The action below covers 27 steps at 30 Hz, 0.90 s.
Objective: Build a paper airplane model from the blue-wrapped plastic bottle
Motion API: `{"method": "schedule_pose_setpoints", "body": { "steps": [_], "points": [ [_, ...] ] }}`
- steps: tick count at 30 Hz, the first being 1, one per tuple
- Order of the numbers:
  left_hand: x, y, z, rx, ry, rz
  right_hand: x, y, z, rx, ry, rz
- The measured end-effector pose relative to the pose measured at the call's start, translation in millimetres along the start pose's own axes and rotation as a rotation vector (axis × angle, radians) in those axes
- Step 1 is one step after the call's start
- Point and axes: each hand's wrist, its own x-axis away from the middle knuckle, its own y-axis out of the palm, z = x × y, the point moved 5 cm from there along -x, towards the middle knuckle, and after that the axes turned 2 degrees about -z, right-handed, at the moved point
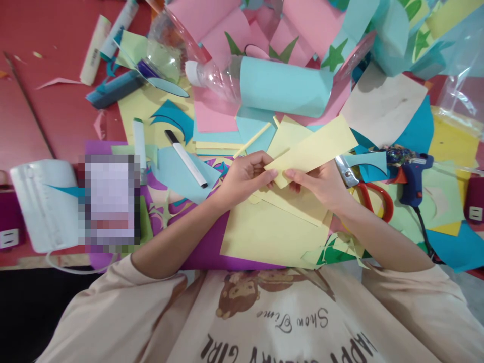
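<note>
A pale yellow paper strip (315, 146) slants up to the right between my two hands. My left hand (249, 176) pinches its lower left end between thumb and fingers. Close beside it, my right hand (321, 181) pinches the same end, with its thumb on top. Beneath both hands lies a larger pale yellow sheet (272, 229). Red-handled scissors (378, 199) rest just right of my right hand, their blades partly covered by paper. A black-capped white marker (187, 159) lies to the left of my left hand.
A plastic bottle wrapped in light blue paper (283, 85) lies across the far side. To the right is a blue glue gun (412, 176) with its cord. A white zipped pouch (47, 206) and a blurred-out rectangular object (109, 196) sit at left. Coloured paper scraps cover the table.
</note>
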Motion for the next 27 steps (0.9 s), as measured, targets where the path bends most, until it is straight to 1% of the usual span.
{"method": "schedule_pose_setpoints", "body": {
  "steps": [9,20,27],
  "points": [
    [1.0,1.5,-0.2,-0.027,-0.012,-0.044,-0.5,-0.5,1.2,-0.028,-0.011,-0.009],
    [0.1,1.4,1.4,-0.084,0.005,-0.021,-1.5,-0.7,3.0,-0.016,0.004,-0.014],
    [0.2,1.2,0.8,-0.096,0.011,-0.022,-0.8,0.3,-0.9,0.004,-0.009,-0.022]
  ]
}}
